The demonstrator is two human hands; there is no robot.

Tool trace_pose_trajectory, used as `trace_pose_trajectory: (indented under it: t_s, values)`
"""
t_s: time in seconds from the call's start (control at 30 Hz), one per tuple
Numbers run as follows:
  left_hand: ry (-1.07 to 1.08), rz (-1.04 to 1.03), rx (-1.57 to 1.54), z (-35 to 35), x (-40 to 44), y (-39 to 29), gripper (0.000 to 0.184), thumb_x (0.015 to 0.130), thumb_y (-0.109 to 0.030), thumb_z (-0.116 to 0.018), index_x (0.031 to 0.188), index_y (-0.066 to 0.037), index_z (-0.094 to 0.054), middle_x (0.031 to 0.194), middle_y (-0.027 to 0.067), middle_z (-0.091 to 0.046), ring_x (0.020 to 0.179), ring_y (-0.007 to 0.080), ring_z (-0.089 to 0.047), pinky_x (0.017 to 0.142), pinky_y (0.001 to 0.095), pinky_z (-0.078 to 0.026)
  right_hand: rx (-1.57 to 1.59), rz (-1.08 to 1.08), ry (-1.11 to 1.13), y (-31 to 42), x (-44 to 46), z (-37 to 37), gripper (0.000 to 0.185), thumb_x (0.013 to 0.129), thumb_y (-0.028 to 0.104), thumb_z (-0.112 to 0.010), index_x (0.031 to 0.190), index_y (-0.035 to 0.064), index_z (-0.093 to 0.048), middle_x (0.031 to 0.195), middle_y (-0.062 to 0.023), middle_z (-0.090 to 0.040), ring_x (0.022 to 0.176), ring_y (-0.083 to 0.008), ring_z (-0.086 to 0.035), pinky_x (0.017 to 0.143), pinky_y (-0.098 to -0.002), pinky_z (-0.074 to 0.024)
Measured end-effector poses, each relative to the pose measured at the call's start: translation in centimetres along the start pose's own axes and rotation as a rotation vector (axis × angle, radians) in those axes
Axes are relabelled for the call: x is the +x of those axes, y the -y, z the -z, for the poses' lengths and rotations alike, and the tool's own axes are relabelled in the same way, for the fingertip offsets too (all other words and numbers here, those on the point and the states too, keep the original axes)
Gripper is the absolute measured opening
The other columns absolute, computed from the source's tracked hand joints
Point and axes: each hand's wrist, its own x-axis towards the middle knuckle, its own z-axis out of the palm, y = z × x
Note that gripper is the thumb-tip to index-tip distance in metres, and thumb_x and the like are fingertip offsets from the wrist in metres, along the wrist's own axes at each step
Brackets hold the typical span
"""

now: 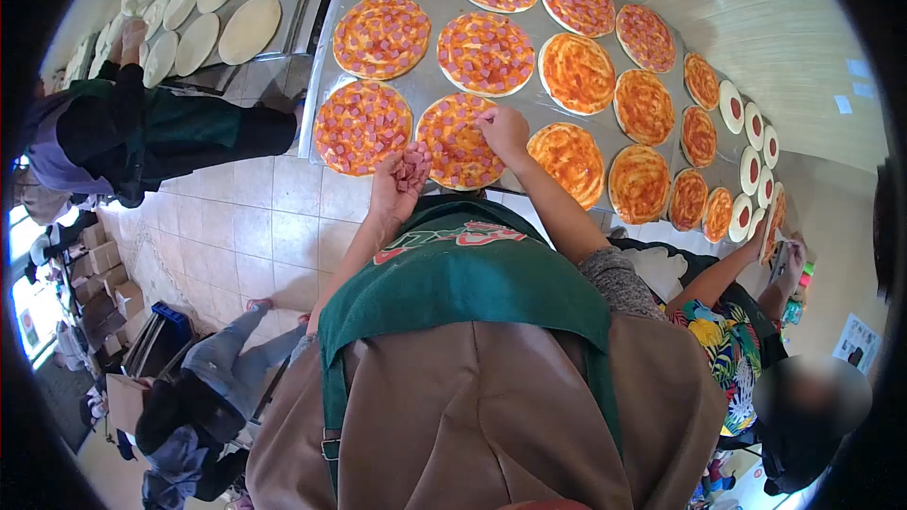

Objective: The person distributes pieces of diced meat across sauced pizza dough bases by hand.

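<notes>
Cupped palm up, my left hand (399, 184) holds a small heap of diced ham (413, 167) at the table's near edge, between two pizzas. My right hand (504, 130) is over the upper right part of a pizza (458, 142) with sauce, cheese and some ham cubes. Its fingers are pinched together; whatever they hold is too small to make out. Left of that pizza lies one covered with ham cubes (364, 127). A pizza with only sauce and cheese (565, 166) is to the right, beside my right forearm.
More pizzas cover the metal table (444, 11). Plain dough rounds (249, 30) lie on another table at the upper left, where a person in a dark apron (189, 132) stands. Another person's hands (790, 250) hold a pizza at the right. Someone in jeans is at the lower left.
</notes>
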Motion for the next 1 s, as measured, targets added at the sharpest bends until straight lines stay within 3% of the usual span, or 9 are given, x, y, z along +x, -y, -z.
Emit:
trace_pose_trajectory:
  t_s: [0.2, 0.4, 0.5, 0.6, 0.7, 0.73, 0.93, 1.0]
  values:
    - [0.025, 0.003, -0.004, 0.5, 0.5, 0.2, 0.034, 0.094, -0.022, -0.046, 0.115, 0.002, -0.056, 0.115, 0.0138, -0.062, 0.106, 0.0231, -0.061, 0.097, 0.0364, -0.048, 0.04, -0.022, -0.007, -0.4, 0.2, -0.1, 0.009, 0.074, 0.019, -0.068, 0.074, 0.0092, -0.069, 0.075, -0.0101, -0.068, 0.075, -0.0287, -0.066, 0.069, -0.0401, -0.0504]
    - [0.019, 0.038, -0.009, 0.2, 0.9, 0.3, 0.032, 0.095, -0.023, -0.047, 0.112, 0.002, -0.058, 0.11, 0.0118, -0.064, 0.103, 0.022, -0.062, 0.093, 0.0342, -0.05, -0.039, 0.135, -0.063, 0.7, 0.0, 0.8, 0.01, 0.076, 0.017, -0.067, 0.073, 0.0073, -0.067, 0.077, -0.0101, -0.068, 0.071, -0.028, -0.065, 0.066, -0.0407, -0.0492]
    - [0.032, 0.028, 0.024, -0.4, 0.8, 0.3, 0.031, 0.095, -0.023, -0.047, 0.111, 0.001, -0.058, 0.107, 0.0106, -0.065, 0.102, 0.0211, -0.062, 0.091, 0.0335, -0.051, 0.127, 0.145, -0.007, 4.5, -1.3, 3.3, 0.014, 0.076, 0.02, -0.069, 0.075, 0.0065, -0.067, 0.079, -0.0099, -0.068, 0.071, -0.0263, -0.065, 0.065, -0.0384, -0.0495]
    - [0.013, 0.045, 0.062, -1.7, 0.4, 0.3, 0.029, 0.095, -0.023, -0.046, 0.108, -0.001, -0.059, 0.103, 0.0106, -0.067, 0.1, 0.0204, -0.064, 0.09, 0.0323, -0.051, 0.353, 0.306, 0.153, 8.2, -3.2, 4.8, 0.017, 0.076, 0.022, -0.071, 0.079, 0.0057, -0.068, 0.079, -0.0093, -0.068, 0.07, -0.0243, -0.065, 0.064, -0.0365, -0.0498]
    - [0.039, 0.058, 0.061, -1.3, 1.3, 0.7, 0.028, 0.095, -0.023, -0.046, 0.106, -0.002, -0.06, 0.1, 0.01, -0.067, 0.097, 0.0194, -0.064, 0.09, 0.0316, -0.051, 0.34, 0.379, 0.282, 9.8, -4.8, 4.6, 0.02, 0.075, 0.023, -0.072, 0.082, 0.0051, -0.068, 0.079, -0.0094, -0.067, 0.07, -0.0229, -0.066, 0.063, -0.0359, -0.0501]
    - [0.052, 0.064, 0.056, -1.0, 1.7, 0.9, 0.028, 0.095, -0.023, -0.046, 0.106, -0.002, -0.06, 0.099, 0.0096, -0.067, 0.096, 0.019, -0.064, 0.089, 0.0313, -0.051, 0.207, 0.386, 0.26, 10.1, -5.0, 4.7, 0.017, 0.075, 0.02, -0.07, 0.082, 0.0044, -0.067, 0.077, -0.01, -0.066, 0.071, -0.0242, -0.065, 0.064, -0.0368, -0.0503]
    - [0.027, 0.054, 0.094, -2.1, 0.9, 1.0, 0.025, 0.096, -0.022, -0.047, 0.104, -0.003, -0.06, 0.098, 0.0078, -0.066, 0.089, 0.0171, -0.063, 0.088, 0.0317, -0.051, 0.216, 0.355, 0.198, 8.8, -4.8, 3.7, 0.012, 0.072, 0.014, -0.068, 0.08, 0.005, -0.067, 0.079, -0.0105, -0.065, 0.075, -0.0279, -0.064, 0.066, -0.0394, -0.0502]
    - [0.058, 0.074, 0.121, -1.4, 1.2, 1.2, 0.026, 0.095, -0.021, -0.049, 0.108, -0.001, -0.06, 0.101, 0.009, -0.065, 0.094, 0.0177, -0.063, 0.092, 0.0325, -0.05, 0.212, 0.382, 0.186, 8.7, -5.0, 4.0, 0.012, 0.072, 0.015, -0.068, 0.079, 0.0056, -0.066, 0.08, -0.0105, -0.065, 0.077, -0.0281, -0.064, 0.068, -0.0396, -0.0501]
